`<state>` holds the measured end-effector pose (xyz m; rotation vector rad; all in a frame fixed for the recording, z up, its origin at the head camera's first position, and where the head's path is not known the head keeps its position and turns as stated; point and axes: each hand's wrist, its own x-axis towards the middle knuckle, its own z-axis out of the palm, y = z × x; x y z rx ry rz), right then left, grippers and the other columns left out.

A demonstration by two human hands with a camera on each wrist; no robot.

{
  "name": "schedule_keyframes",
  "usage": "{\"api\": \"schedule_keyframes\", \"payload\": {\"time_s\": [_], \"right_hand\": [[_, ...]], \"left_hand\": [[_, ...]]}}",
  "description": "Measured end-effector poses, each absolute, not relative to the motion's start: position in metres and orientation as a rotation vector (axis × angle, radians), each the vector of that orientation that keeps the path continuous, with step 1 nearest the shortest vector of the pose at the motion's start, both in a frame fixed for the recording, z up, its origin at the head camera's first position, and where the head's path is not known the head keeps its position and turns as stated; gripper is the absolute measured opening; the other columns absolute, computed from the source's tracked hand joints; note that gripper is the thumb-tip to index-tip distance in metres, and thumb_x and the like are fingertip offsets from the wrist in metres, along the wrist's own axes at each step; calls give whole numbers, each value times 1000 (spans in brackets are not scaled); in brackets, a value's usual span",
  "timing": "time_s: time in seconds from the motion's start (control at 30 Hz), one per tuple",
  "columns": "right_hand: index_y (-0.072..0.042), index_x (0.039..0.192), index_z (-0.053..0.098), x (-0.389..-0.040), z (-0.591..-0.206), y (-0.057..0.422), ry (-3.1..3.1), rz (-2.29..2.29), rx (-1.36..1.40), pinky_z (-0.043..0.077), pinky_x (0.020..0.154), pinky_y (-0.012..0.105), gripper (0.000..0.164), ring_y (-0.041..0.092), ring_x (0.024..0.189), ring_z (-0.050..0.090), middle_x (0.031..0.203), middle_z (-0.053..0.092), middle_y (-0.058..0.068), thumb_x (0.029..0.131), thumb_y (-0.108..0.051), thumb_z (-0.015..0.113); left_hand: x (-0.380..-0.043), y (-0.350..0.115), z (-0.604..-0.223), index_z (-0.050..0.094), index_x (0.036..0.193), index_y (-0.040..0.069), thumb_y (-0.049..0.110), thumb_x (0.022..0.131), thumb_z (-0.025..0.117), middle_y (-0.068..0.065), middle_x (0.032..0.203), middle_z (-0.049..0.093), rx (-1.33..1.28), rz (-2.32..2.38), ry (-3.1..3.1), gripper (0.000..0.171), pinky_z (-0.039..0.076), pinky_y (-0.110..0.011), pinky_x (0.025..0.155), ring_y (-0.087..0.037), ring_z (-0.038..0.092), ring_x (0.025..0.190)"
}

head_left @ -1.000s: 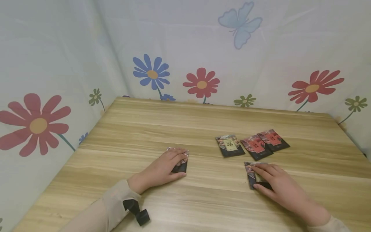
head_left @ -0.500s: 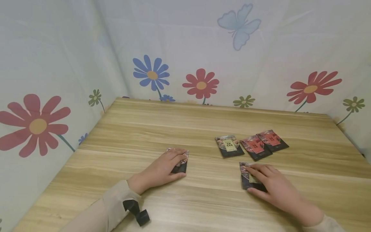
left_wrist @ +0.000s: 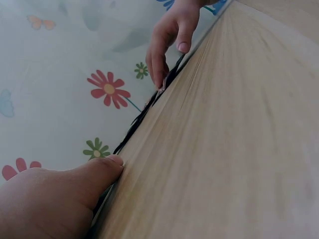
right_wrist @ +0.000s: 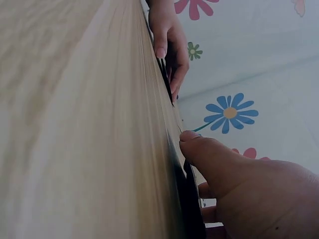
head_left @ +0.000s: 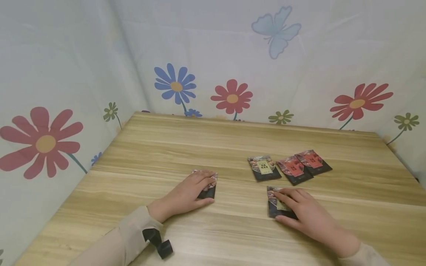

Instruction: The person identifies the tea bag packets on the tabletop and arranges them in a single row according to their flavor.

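Got left hand (head_left: 189,190) laid over dark packet (head_left: 208,193), left of center; fingers across the top, thumb out by the near right corner. Spread, not pinching. Got right hand (head_left: 311,216) likewise over yellow-label packet (head_left: 274,210), to the right: fingertips on the face, thumb at the near edge, also spread. Would read both as holding thin, flat packs down against table (head_left: 166,144), with little edge to grip. Can't judge finger pressure from the wrist views; too edge-on. See three more lying flat just beyond right hand, likely placed for easy reach: far yellow packet (head_left: 264,168), then red packet (head_left: 293,167) touching second red packet (head_left: 313,161).
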<state>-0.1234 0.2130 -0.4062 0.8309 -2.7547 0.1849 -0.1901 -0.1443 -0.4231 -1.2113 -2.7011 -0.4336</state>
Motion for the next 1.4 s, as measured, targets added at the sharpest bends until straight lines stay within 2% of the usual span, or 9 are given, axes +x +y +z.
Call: {"api": "schedule_keyframes", "payload": {"time_s": [0.47,0.87,1.4], "right_hand": [[-20,126,53,-126,-407,194,-2689,190,899,47,88,38,61,18,104,52,115,57,1,77,-54,61],[-22,129,50,-131,-405,176,-2718,216,937,44,93,37,62,16,108,50,117,56,-2,78,-57,57],[-23,129,50,-141,-406,155,-2747,231,939,48,89,34,62,13,109,50,119,54,-4,79,-60,53]], "left_hand": [[-191,-144,-423,45,130,13,50,85,52,-5,140,41,-1225,-440,-2684,59,26,-44,112,-21,36,130],[-191,-144,-422,49,127,12,49,84,54,-6,137,44,-1240,-432,-2655,56,30,-44,110,-22,39,128],[-190,-143,-422,44,131,14,49,85,53,-3,141,39,-1197,-449,-2734,59,24,-43,113,-20,34,132]]}}
